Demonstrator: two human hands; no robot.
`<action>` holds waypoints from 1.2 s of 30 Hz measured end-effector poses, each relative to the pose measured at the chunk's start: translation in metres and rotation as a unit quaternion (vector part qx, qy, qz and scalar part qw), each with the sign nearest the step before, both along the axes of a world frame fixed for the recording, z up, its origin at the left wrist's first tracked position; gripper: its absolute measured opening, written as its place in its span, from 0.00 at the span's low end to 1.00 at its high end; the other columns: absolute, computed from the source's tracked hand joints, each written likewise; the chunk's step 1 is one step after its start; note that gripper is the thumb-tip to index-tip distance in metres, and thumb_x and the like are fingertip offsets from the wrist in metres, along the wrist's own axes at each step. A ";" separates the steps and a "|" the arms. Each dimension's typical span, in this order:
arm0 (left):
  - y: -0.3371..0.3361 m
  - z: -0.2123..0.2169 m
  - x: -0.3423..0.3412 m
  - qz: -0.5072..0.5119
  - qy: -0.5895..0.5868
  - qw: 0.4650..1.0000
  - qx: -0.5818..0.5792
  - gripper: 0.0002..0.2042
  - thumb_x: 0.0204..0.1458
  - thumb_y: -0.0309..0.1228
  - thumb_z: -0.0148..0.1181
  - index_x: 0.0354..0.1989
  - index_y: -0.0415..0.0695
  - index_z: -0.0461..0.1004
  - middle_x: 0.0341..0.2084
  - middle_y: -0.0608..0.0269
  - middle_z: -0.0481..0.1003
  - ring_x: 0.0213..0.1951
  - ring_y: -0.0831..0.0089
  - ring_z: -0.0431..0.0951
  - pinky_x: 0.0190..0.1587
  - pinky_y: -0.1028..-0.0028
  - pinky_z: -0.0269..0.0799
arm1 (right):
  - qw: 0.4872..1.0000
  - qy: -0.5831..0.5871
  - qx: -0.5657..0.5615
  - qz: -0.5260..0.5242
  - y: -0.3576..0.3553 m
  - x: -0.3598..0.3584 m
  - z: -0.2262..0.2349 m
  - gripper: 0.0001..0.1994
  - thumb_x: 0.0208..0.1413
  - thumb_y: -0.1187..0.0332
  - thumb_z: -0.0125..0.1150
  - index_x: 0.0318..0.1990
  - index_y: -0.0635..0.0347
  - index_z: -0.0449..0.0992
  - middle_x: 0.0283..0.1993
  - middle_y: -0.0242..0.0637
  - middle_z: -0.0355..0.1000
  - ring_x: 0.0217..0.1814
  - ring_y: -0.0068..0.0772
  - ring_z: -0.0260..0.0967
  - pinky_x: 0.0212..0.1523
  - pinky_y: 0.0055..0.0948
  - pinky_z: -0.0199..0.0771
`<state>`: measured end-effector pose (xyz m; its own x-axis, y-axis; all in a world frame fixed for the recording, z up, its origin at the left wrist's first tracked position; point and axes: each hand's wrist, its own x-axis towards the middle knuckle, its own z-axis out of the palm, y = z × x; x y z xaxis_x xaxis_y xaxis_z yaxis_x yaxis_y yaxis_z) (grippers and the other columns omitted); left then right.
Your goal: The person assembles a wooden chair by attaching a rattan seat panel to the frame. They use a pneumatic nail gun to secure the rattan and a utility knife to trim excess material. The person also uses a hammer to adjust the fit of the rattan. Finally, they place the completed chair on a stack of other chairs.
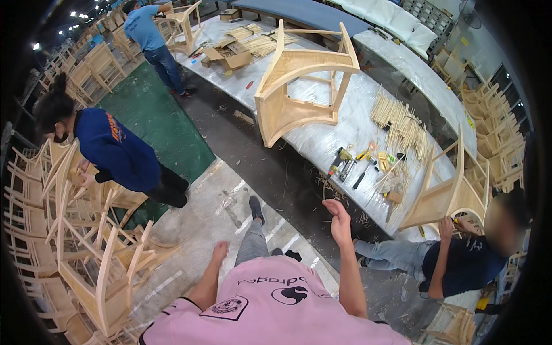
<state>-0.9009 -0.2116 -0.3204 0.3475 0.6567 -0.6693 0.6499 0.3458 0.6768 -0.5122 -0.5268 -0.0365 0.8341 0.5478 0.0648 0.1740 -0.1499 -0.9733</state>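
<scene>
My left hand (219,251) hangs low over the concrete floor, fingers loose, holding nothing. My right hand (338,218) is raised in front of me with fingers lightly curled, empty, a short way from the near edge of the long plastic-covered workbench (322,138). A pale wooden chair frame (299,80) lies on its side on the bench, well beyond both hands. My pink shirt and one stretched leg with a dark shoe (256,208) fill the lower middle.
A seated person (460,259) at right works on another chair frame (454,192). A person in blue (115,152) bends over stacked chair frames (92,253) at left. Another person (149,40) stands far back. Tools (345,161) and reed bundles (402,123) lie on the bench.
</scene>
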 end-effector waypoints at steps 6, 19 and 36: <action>0.147 0.101 0.293 -0.123 -0.241 0.955 0.118 0.23 0.68 0.42 0.57 0.69 0.47 0.68 0.48 0.66 0.76 0.46 0.77 0.74 0.46 0.73 0.72 | 0.995 0.059 -0.080 -0.010 0.030 0.054 -0.035 0.30 0.50 0.93 0.35 0.59 0.66 0.73 0.57 0.45 0.78 0.66 0.36 0.74 0.69 0.32 0.68; 0.286 0.250 0.595 -0.335 -0.367 0.837 0.228 0.48 0.53 0.28 0.71 0.79 0.39 0.44 0.70 0.50 0.63 0.71 0.62 0.64 0.72 0.64 0.59 | 0.754 0.555 -0.206 -0.285 0.019 0.019 -0.251 0.18 0.62 0.69 0.57 0.59 0.52 0.75 0.45 0.36 0.82 0.42 0.36 0.78 0.39 0.40 0.77; 0.150 0.271 0.691 -0.198 -0.329 0.898 0.213 0.53 0.46 0.31 0.71 0.79 0.38 0.42 0.55 0.33 0.76 0.54 0.49 0.82 0.55 0.59 0.78 | 0.850 0.409 -0.220 -0.249 0.041 0.281 -0.203 0.22 0.56 0.69 0.65 0.60 0.53 0.74 0.48 0.36 0.81 0.53 0.36 0.74 0.45 0.40 0.75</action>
<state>-0.2103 -0.0620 -0.0489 0.8388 0.5423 0.0493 0.0757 -0.2059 0.9756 -0.2315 -0.4859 -0.2391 0.6376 -0.0658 -0.7676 -0.7251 -0.3877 -0.5691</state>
